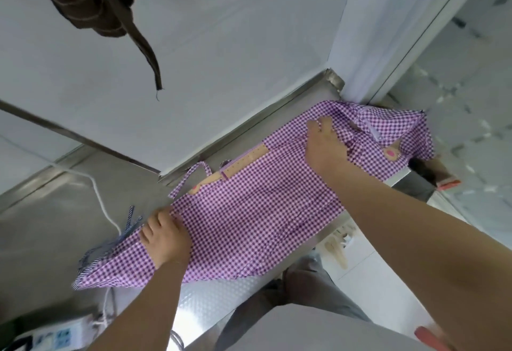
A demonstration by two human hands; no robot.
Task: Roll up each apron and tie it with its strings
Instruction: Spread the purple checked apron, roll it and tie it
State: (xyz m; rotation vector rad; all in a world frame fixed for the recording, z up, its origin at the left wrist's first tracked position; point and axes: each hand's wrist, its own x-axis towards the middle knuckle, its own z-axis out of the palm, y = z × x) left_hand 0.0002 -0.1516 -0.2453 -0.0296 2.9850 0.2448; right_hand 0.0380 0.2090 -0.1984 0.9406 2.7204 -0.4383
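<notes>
Spread flat across a steel counter (50,228): a purple checked apron (249,212), running from lower left to upper right, with its far end bunched and folded near the corner by a white wall (194,59). Printed on the cloth near the back edge, a tan ruler picture (245,160). Looping off the back edge onto the bare steel, one apron string (188,177). Peeking out from beneath the near-left end, a dark blue striped cloth (110,245) with strips of its own.

Left hand (164,235) resting on the left end of the apron, palm down, fingers bent at the cloth's edge; whether pinching a fold or only pressing, cannot tell. Right hand (325,147) reaching over to the far end, palm down on the cloth, fingertips curled into the bunched folds there; a true grasp not plainly visible, so cannot tell either.

Trailing over the counter on the left, a white cable (102,201), leading down to a white power strip (52,334) at the bottom left corner. Hanging from above at upper left, a brown striped cloth (83,1) with a long strap dangling. Below the counter's front edge, grey trousers (304,289) and pale floor tiles (360,276).
</notes>
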